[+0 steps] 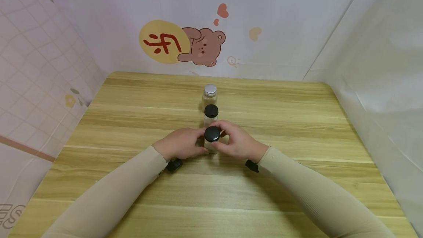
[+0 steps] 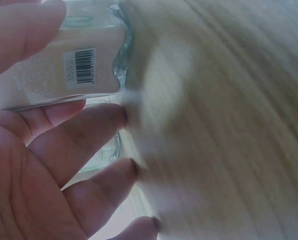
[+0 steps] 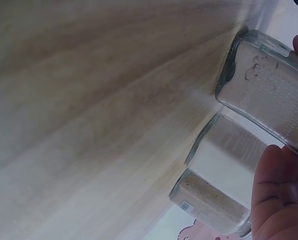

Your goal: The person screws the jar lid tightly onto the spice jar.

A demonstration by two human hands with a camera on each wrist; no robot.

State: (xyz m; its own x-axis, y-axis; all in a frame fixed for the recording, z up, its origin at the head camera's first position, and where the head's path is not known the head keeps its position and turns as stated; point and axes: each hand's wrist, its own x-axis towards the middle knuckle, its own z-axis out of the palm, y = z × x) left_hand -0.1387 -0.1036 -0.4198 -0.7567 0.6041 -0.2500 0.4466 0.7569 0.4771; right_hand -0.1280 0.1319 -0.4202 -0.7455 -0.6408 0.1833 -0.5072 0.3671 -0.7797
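In the head view a square glass jar [image 1: 209,146] with a black lid [image 1: 212,134] stands upright, nearest of three jars in a row. My left hand [image 1: 181,143] holds it from the left, thumb and index finger at opposite faces, the other fingers spread near the tabletop in the left wrist view. From the right, my right hand [image 1: 238,141] pinches the same jar near its lid, thumb in front and fingers behind. A barcode label [image 2: 83,67] shows on the jar's side. Pale contents fill it. Directly behind stands a second black-lidded jar [image 3: 228,150] with white contents.
Farthest back is a third jar [image 3: 208,202] with a silver lid [image 1: 210,89] and brownish grains inside. All stand on a wood-grain table [image 1: 132,102]. A printed white backdrop [image 1: 281,17] rises behind the table, and pale sheets hang at both sides.
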